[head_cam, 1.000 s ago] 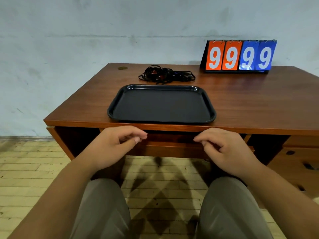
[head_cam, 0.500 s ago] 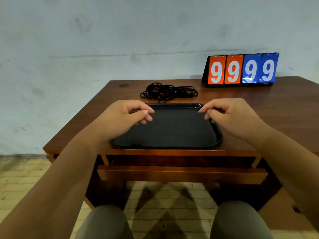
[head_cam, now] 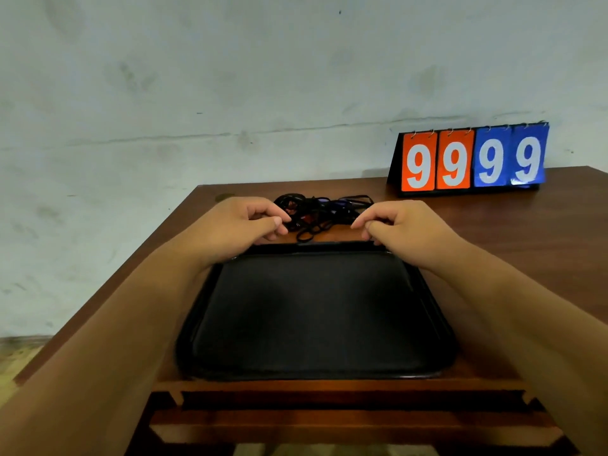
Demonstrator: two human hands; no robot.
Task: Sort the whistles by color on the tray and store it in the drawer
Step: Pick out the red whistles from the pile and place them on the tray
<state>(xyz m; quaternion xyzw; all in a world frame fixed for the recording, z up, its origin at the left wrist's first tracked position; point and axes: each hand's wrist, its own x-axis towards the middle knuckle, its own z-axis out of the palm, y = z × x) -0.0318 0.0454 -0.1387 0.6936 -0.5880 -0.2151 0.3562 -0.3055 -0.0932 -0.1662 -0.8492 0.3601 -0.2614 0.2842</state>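
**A:** So what was seen, biggest stuff first?

**B:** A wooden desk (head_cam: 493, 245) was set against a stained pale wall (head_cam: 230, 77). Under its front edge a drawer (head_cam: 329, 426) was seen pulled out a bit. A black tray (head_cam: 316, 311) was laid flat on the desk near the front edge, and nothing was seen in it.

**A:** And that number thing?

**B:** A flip scoreboard (head_cam: 470, 159) was stood at the back right, well apart from the tray. Two orange 9s and two blue 9s were shown.

**A:** Where were the whistles?

**B:** The whistles (head_cam: 316, 213) were piled in a tangle of black cords just behind the tray's far rim. Bits of red and blue could be picked out, but a count couldn't be made, tbh.

**A:** Hands?

**B:** Both were reached over the tray's far edge. The left hand (head_cam: 237, 225) was curled, fingertips pinched together right at the left side of the tangle. The right hand (head_cam: 404, 228) was curled the same way at the right side. Whether a cord was actually held by either one couldn't be told, since the fingers were closed right where the cords were.
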